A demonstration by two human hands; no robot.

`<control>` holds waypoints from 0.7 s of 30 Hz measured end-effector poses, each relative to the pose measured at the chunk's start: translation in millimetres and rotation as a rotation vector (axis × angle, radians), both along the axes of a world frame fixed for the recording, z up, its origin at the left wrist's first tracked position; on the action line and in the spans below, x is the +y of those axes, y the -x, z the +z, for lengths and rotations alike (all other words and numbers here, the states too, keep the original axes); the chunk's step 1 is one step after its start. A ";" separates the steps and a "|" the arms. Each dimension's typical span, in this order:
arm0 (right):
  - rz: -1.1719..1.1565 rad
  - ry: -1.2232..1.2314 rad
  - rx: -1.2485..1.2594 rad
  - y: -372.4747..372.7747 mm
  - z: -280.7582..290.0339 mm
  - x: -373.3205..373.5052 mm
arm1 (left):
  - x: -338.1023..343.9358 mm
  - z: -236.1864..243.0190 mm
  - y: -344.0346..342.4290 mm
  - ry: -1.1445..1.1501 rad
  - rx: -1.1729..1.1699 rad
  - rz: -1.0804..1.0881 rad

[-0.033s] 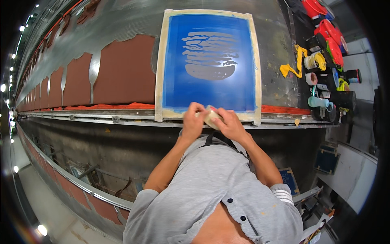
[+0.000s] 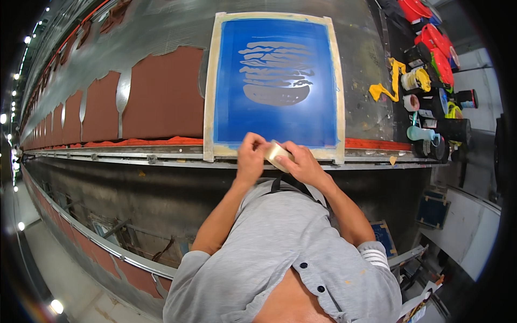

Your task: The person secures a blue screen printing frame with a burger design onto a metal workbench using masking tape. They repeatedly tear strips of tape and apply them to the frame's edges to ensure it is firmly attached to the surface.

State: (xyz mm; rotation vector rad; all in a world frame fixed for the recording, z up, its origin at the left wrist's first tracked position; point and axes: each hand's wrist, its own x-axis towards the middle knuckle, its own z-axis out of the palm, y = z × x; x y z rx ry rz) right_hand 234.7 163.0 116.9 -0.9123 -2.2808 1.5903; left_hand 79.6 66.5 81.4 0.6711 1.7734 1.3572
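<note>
My right hand [image 2: 306,164] is closed around a roll of clear, pale tape [image 2: 277,155], held above the near edge of the screen. Just left of the roll, my left hand [image 2: 250,159] is raised with its fingers curled in a pinch. Whether a strip of tape lies between those fingers is too fine to see. Beyond both hands a blue printing screen [image 2: 269,123] lies flat on the long table, its frame bordered with cream tape. A layered burger-shaped design [image 2: 277,94] shows grey in its middle.
Brown fabric pieces [image 2: 161,97] lie in a row leftward along the table [image 2: 161,27]. A metal rail [image 2: 124,158] follows its near edge. At right stand ink tubs [image 2: 414,81], red lids [image 2: 431,40] and a yellow-stained strip [image 2: 396,81]. Smaller blue screens [image 2: 433,210] rest lower right.
My left hand has drawn slightly left from the tape roll, and more of the roll shows. The right hand stays nearly in place. The whole view has shifted a little.
</note>
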 end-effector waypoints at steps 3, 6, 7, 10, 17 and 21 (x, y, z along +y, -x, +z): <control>0.120 0.164 -0.070 0.5 13.8 39.0 | 14.5 -7.0 27.3 -0.153 -0.059 0.120; 0.244 0.083 -0.161 -43.2 12.7 108.0 | 22.6 -10.6 96.6 -0.146 0.072 0.231; 0.193 -0.015 -0.195 -65.9 10.9 130.4 | 13.8 -28.2 132.4 -0.128 0.108 0.302; 0.063 -0.161 -0.721 -117.4 29.7 186.8 | -17.6 -62.5 198.8 -0.012 0.066 0.419; -0.022 -0.365 -0.738 -167.3 -21.9 207.8 | -27.1 -80.7 207.5 0.070 -0.067 0.334; -0.013 -0.597 -0.809 -182.3 -48.8 204.6 | -23.3 -71.9 207.4 0.035 -0.056 0.283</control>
